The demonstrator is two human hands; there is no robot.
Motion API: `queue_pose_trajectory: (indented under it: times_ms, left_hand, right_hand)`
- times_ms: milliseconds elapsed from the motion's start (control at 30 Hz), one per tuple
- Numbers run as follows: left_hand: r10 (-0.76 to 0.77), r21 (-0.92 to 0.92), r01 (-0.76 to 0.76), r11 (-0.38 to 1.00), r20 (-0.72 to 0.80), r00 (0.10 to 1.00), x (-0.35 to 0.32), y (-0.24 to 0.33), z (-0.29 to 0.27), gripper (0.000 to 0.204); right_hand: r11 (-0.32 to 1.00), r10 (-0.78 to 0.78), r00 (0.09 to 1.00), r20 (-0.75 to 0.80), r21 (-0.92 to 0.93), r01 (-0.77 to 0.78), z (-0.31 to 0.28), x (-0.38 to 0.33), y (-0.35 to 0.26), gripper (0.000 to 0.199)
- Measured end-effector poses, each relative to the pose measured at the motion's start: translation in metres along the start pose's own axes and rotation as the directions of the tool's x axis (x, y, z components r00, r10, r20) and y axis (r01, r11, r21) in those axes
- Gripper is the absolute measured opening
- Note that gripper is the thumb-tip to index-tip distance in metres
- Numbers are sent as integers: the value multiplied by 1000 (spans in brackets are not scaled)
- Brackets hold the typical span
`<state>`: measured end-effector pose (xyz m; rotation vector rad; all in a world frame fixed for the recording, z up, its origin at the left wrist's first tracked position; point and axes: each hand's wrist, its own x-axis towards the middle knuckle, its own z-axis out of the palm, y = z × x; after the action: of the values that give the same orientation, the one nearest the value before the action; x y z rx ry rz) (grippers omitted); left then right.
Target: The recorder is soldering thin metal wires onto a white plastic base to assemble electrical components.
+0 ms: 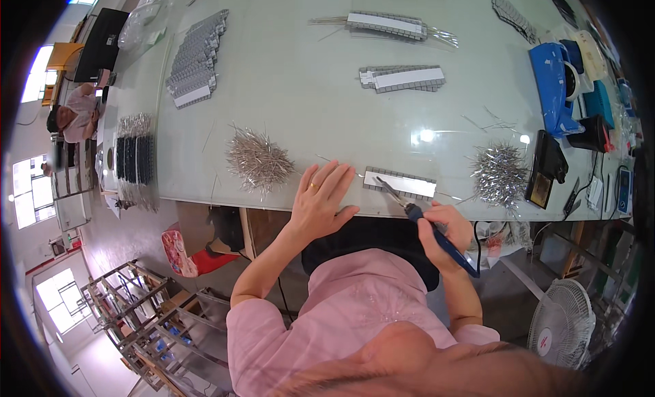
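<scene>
A narrow strip with a white face and grey segmented edges lies near the table's front edge, with thin wires at its two ends. My right hand grips the blue handle of a soldering iron. The iron's metal tip is over the left part of the strip; whether it touches cannot be made out. My left hand rests on the table left of the strip, fingers stretched out and thumb apart. A thin wire runs by its fingertips. Bundles of silvery wire leads stand on either side, a left bundle and a right bundle.
Further back lie similar strips, a wired stack and a fanned row of grey pieces. A blue tape dispenser and a black holder stand at the right. A white fan is below the table's right side.
</scene>
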<state>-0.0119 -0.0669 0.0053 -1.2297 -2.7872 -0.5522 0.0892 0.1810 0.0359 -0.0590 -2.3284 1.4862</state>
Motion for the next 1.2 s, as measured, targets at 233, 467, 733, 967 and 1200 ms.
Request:
queue_pose_trajectory:
  times_ms: [233, 467, 733, 967, 1200]
  left_hand:
    - [-12, -8, 12, 1000, -48, 999, -3, -1, 4, 66]
    - [-25, -27, 22, 999, -83, 996, -5, -3, 5, 64]
    - [-59, -35, 55, 998, -130, 990, -12, 0, 8, 62]
    - [-43, -44, 38, 998, -120, 992, -11, 0, 12, 62]
    - [-13, -27, 10, 1000, -122, 992, -7, -2, 6, 62]
  right_hand:
    - [999, -40, 995, 93, -25, 42, 17, 15, -12, 14]
    - [996, -24, 989, 147, -78, 36, 22, 20, -17, 14]
    - [997, 1, 987, 159, -72, 11, 23, 21, -20, 13]
    - [992, -47, 997, 63, -117, 54, 19, 20, -16, 17]
    - [995, -18, 992, 126, -95, 31, 22, 23, -21, 15]
